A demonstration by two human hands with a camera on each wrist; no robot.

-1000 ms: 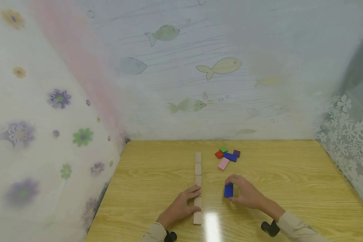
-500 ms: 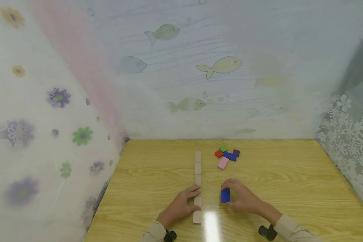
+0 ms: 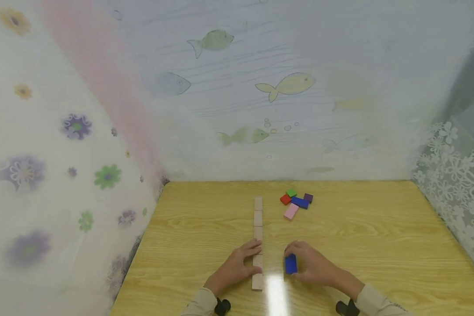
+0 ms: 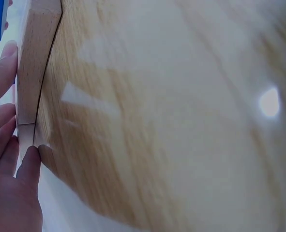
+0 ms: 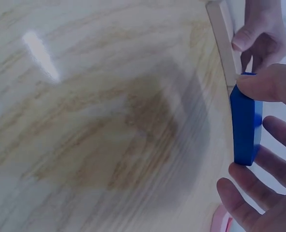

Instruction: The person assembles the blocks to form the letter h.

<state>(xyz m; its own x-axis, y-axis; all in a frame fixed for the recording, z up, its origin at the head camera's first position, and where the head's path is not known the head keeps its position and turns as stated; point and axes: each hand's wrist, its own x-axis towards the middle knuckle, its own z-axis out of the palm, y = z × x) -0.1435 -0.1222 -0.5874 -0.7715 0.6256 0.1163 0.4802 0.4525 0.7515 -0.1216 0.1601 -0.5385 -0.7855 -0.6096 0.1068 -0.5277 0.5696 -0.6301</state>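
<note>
A line of plain wooden blocks (image 3: 258,218) runs front to back on the table in the head view. My left hand (image 3: 237,265) rests its fingertips and thumb on the nearer blocks of this line. In the left wrist view, the fingers (image 4: 1,121) touch the side of a wooden block (image 4: 36,58). My right hand (image 3: 316,265) pinches a blue block (image 3: 290,264) by its ends, between thumb and fingers, just right of the line. The right wrist view has that blue block (image 5: 246,121) held slightly above the table, its thumb on the top end.
Farther back on the table (image 3: 371,228) lies a small cluster: a pink block (image 3: 291,211), a red block (image 3: 285,199), a green block (image 3: 291,193), another blue block (image 3: 300,202) and a purple block (image 3: 308,198). Patterned cloth walls stand behind and at both sides.
My right hand has carried the blue block toward the front and left, closer to the wooden line. The left hand has stayed in place on the blocks.
</note>
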